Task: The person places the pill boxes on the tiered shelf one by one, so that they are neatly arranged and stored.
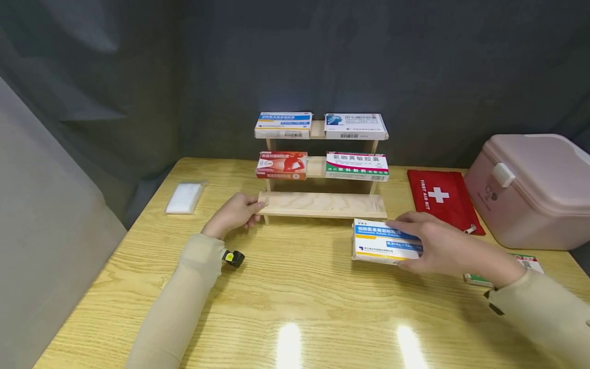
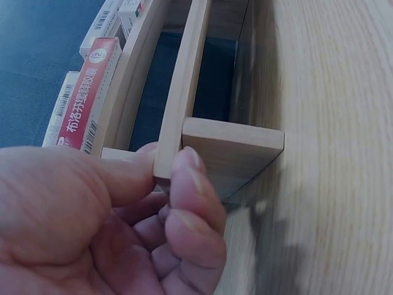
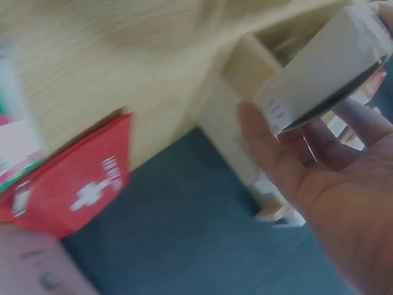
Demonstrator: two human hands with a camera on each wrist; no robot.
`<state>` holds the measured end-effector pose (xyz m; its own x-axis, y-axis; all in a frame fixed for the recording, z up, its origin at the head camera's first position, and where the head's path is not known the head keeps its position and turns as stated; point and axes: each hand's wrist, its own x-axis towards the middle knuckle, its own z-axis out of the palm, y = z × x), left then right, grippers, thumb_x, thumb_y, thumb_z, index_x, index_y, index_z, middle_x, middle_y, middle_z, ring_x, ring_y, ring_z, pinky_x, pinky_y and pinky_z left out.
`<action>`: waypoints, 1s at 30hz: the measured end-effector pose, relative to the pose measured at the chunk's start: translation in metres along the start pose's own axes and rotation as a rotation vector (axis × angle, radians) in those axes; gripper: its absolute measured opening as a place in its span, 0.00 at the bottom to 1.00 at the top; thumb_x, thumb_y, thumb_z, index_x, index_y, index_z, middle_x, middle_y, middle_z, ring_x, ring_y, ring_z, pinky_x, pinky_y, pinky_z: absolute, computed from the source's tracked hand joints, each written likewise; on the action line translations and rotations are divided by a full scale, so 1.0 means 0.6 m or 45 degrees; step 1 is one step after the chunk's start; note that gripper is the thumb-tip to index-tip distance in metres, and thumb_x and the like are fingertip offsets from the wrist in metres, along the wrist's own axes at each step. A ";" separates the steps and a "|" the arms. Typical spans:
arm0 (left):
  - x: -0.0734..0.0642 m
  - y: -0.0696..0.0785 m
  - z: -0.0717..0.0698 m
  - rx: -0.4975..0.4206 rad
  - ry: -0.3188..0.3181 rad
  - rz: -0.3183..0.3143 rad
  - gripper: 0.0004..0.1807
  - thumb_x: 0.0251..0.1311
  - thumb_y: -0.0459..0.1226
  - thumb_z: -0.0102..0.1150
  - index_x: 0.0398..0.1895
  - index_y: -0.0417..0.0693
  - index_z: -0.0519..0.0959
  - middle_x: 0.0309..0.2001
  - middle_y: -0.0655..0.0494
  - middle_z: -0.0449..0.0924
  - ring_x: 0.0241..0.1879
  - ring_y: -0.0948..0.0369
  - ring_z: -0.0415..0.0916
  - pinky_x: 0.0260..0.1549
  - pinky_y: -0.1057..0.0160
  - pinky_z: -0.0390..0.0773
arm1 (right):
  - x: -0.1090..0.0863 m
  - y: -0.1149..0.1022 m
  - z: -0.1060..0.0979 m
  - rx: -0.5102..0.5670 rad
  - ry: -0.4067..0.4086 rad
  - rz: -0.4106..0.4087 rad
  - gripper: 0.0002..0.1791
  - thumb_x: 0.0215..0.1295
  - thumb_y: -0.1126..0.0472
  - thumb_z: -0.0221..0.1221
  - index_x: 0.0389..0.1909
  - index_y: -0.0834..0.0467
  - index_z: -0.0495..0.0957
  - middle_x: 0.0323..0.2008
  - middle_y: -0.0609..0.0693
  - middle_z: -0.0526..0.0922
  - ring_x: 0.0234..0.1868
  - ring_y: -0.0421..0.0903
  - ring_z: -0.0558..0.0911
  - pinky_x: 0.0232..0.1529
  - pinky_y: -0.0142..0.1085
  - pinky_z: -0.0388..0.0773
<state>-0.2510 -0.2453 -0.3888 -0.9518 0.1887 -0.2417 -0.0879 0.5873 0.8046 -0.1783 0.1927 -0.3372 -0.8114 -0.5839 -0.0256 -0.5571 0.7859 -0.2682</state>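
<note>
A three-tier wooden shelf rack [image 1: 322,201] stands at the middle back of the table. My left hand [image 1: 237,211] pinches the left end of its bottom shelf board [image 2: 175,117] between thumb and fingers. In my right hand [image 1: 442,243] is a white medicine box [image 1: 384,243] with blue and yellow bands, gripped by its right end just in front of the bottom shelf's right part. The right wrist view shows a plain white side of this medicine box [image 3: 328,70] between thumb and fingers. No box lies on the bottom board.
The middle tier bears a red medicine box [image 1: 282,165] and a green-white one [image 1: 357,166]; two white-blue boxes [image 1: 283,125] sit on top. Rightward are a red first aid pouch [image 1: 438,197], a pink lidded case [image 1: 534,189] and a partly hidden box [image 1: 530,262]. A white packet [image 1: 184,198] lies left.
</note>
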 end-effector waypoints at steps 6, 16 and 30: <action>0.003 -0.005 -0.004 -0.020 -0.020 0.005 0.16 0.77 0.43 0.47 0.43 0.41 0.80 0.30 0.43 0.79 0.22 0.59 0.71 0.25 0.60 0.75 | 0.057 -0.036 0.007 0.043 0.017 -0.082 0.50 0.40 0.51 0.79 0.68 0.57 0.71 0.61 0.58 0.72 0.56 0.53 0.71 0.47 0.44 0.79; 0.002 -0.012 -0.013 -0.105 -0.068 0.009 0.14 0.77 0.38 0.46 0.46 0.38 0.79 0.32 0.40 0.79 0.22 0.60 0.72 0.24 0.65 0.73 | 0.168 -0.094 0.033 0.068 0.036 -0.128 0.47 0.49 0.46 0.75 0.70 0.57 0.69 0.62 0.59 0.72 0.56 0.54 0.73 0.52 0.49 0.74; 0.007 -0.016 -0.018 -0.167 -0.127 -0.007 0.15 0.78 0.37 0.44 0.48 0.36 0.78 0.31 0.46 0.78 0.24 0.60 0.73 0.27 0.63 0.75 | 0.265 -0.142 0.053 0.091 0.020 -0.170 0.47 0.51 0.43 0.73 0.70 0.58 0.69 0.62 0.59 0.72 0.59 0.54 0.70 0.60 0.45 0.71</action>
<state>-0.2571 -0.2588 -0.3915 -0.9179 0.2669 -0.2936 -0.1367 0.4818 0.8655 -0.2544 0.0266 -0.3489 -0.7340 -0.6785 0.0300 -0.6466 0.6847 -0.3363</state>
